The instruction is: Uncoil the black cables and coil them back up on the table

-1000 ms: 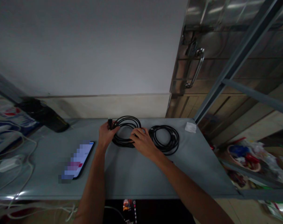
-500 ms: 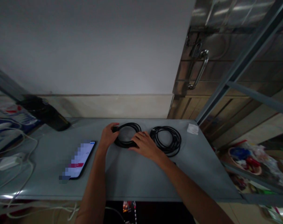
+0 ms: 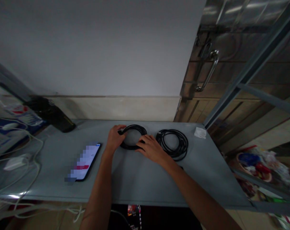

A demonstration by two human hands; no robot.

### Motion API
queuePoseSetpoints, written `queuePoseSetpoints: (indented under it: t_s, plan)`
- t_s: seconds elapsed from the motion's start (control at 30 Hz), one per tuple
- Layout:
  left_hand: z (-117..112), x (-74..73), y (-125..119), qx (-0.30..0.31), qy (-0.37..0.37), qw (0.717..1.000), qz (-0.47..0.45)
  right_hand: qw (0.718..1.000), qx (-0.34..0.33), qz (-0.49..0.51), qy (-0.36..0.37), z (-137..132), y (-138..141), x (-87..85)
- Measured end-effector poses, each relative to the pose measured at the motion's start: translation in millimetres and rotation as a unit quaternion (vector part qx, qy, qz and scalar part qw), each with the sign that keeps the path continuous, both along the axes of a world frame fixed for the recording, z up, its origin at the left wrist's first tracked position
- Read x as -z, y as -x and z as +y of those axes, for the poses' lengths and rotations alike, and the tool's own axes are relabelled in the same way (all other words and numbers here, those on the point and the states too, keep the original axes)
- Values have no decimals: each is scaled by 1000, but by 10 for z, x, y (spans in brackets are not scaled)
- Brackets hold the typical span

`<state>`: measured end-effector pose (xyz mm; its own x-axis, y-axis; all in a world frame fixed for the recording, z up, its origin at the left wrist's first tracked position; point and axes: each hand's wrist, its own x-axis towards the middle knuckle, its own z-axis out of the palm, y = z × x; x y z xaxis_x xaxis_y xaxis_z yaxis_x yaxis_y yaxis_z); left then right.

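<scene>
A coiled black cable (image 3: 134,126) lies on the grey table, looped into a ring. My left hand (image 3: 115,138) grips the coil's left side, with thumb and fingers closed round the strands. On the right side of the same coil, my right hand (image 3: 151,147) is also closed on the strands. A second coiled black cable (image 3: 183,145) rests just right of my right hand, which partly covers its left edge. Left of my left forearm lies a phone (image 3: 85,162) with its screen lit and partly blurred out.
A dark bottle (image 3: 55,116) leans at the back left. White cables and a white adapter (image 3: 17,162) lie on the left. A small white crumpled piece (image 3: 200,132) sits near the right back corner of the grey table (image 3: 140,185). A metal frame post (image 3: 228,103) rises there.
The view has shifted slightly, so everything appears a little further right. Both hands stay on the same coil, with little visible change in their grip.
</scene>
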<state>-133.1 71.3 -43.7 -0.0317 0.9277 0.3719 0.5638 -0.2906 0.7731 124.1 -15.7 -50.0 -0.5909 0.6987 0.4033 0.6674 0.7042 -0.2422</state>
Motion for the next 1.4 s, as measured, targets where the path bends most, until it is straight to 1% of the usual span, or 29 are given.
queuePoseSetpoints:
  t_s: [0.27,0.43,0.57,0.67,0.77,0.87,0.97,1.03,1.2,1.3,1.37,1.4]
  plan:
    - [-95,-118,-141,-8,-57,998,26,1000,2,-8,-5,-13,3,-27]
    - [-145,-181,-239,-38,-104,994,11,1000,7,-3,-2,-24,10,-18]
    - [-214,-258,-337,-61,-166,984,-25,1000,12,-3,-7,-20,17,5]
    - [-279,-317,-430,-73,-230,970,3,1000,13,-6,-12,-22,19,15]
    - [-332,-348,-523,-63,-266,961,34,1000,21,8,-21,-37,27,12]
    - [-351,-339,-581,-49,-272,960,37,998,36,32,-35,-59,42,-12]
    - [-338,-301,-589,-36,-271,961,31,995,44,56,-63,-89,49,-69]
    - [-321,-273,-573,-29,-274,961,31,992,42,79,-90,-120,41,-137]
    - [-281,-222,-521,-19,-276,961,11,976,51,145,-156,-283,-53,-419]
    - [-266,-205,-510,-16,-277,961,9,968,62,177,-168,-450,-210,-562]
    - [-259,-195,-511,-17,-285,958,14,965,82,188,-164,-584,-382,-583]
    - [-255,-191,-511,-18,-290,957,15,966,96,183,-157,-655,-487,-566]
